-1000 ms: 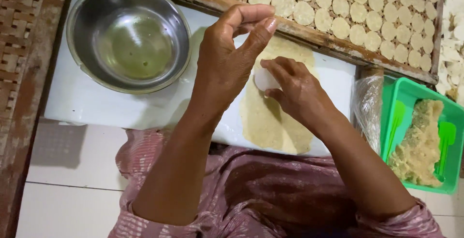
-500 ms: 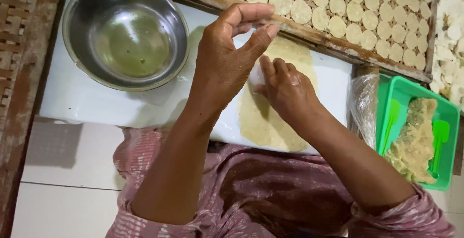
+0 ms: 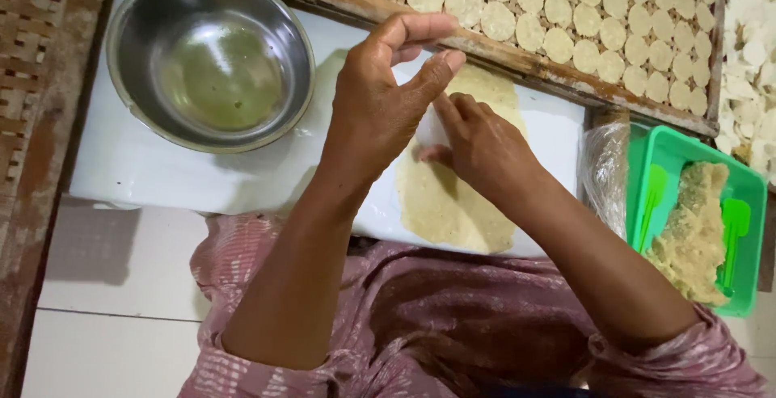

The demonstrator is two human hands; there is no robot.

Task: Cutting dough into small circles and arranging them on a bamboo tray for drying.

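Your left hand [image 3: 380, 107] is up above the white board [image 3: 145, 164], with the thumb and the first finger curved toward each other like a pinch. I cannot tell if it has hold of anything. Your right hand [image 3: 485, 143] lies palm down on the flat sheet of dough [image 3: 453, 204], fingers bent and pressed together. Something white peeks out between your two hands, but your hands hide most of it, so I cannot tell what it is or if your right hand grips it. The dough sheet is pale yellow and thin — it lies on the board near the middle of the view and runs down toward 6 o'clock, to the board's near edge. At 10 o'clock sits a shiny metal bowl [image 3: 210, 58], well apart from your hands. At 1 o'clock a wooden tray [image 3: 517, 50] holds many small round dough discs [image 3: 566, 42] in rows. At 3 o'clock a green tub [image 3: 752, 196] holds a lump of dough scraps [image 3: 695, 228], with clear plastic wrap [image 3: 606, 172] just beside it.
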